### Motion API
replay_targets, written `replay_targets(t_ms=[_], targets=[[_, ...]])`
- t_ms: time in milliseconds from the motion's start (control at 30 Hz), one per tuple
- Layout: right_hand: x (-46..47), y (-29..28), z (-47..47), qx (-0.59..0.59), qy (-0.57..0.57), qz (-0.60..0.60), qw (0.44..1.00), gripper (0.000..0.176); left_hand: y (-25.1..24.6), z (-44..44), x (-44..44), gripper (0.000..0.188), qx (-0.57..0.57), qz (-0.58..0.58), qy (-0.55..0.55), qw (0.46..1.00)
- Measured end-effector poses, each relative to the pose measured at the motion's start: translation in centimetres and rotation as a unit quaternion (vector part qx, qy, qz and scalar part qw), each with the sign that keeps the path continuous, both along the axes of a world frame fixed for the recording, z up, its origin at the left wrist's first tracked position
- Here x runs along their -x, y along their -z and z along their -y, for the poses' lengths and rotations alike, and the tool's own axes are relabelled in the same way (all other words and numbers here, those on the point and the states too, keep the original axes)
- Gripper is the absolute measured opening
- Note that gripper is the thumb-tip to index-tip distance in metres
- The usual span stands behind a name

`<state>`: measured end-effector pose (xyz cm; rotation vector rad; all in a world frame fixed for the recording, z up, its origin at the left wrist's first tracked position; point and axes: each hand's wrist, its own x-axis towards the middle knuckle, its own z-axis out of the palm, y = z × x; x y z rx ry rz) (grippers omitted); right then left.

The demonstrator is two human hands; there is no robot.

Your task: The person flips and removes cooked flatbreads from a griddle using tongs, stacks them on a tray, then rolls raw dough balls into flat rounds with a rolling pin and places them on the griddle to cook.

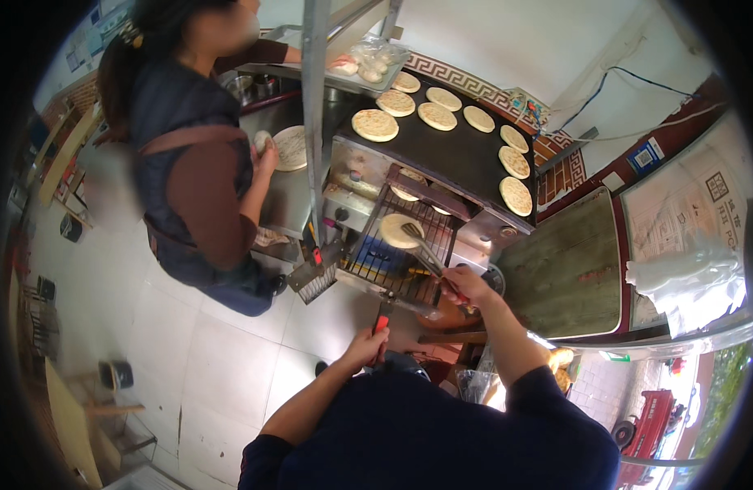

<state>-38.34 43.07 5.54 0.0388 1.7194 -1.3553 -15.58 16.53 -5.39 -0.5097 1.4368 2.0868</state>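
My right hand [465, 286] grips metal tongs [426, 252] by the handle. Their tips touch a round flatbread [401, 231] on a wire rack [450, 240], which is pulled out from under the griddle. Nearer to me, my left hand [367, 349] is closed round a red and black handle [382, 322] at the rack's front edge. More flatbreads [408, 184] lie further back, partly hidden in the opening. On the dark griddle [440, 153] above, several round flatbreads lie around the edges, some browned, such as the one at the front left [375, 125].
A co-worker [199, 153] stands at the left by a steel counter, one hand holding dough [262, 142], the other at a tray [396, 72] with bagged dough. A metal post [313, 122] rises between us. A large board [563, 269] and plastic bags [688, 275] are at the right.
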Motion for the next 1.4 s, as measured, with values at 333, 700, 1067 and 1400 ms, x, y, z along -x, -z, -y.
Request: replay_targets(t_ms=[333, 700, 1067, 1400], targets=[[15.1, -9.3, -2.8, 0.010, 0.044, -0.147, 0.988, 0.052, 1.3, -0.6, 1.3, 0.037, 0.016, 0.031, -0.023, 0.999], [35.9, -4.8, 8.0, -0.023, 0.194, -0.164, 0.967, 0.040, 2.9, -0.2, 1.0, 0.038, 0.041, 0.084, 0.012, 0.996], [0.7, -2.2, -8.2, 0.226, 0.150, 0.138, 0.953, 0.049, 1.5, -0.3, 1.1, 0.040, 0.010, 0.009, 0.002, 1.000], [-3.2, -4.3, -6.0, -0.156, -0.014, -0.060, 0.986, 0.047, 0.8, -0.6, 1.8, 0.035, 0.010, 0.013, -0.009, 1.000]])
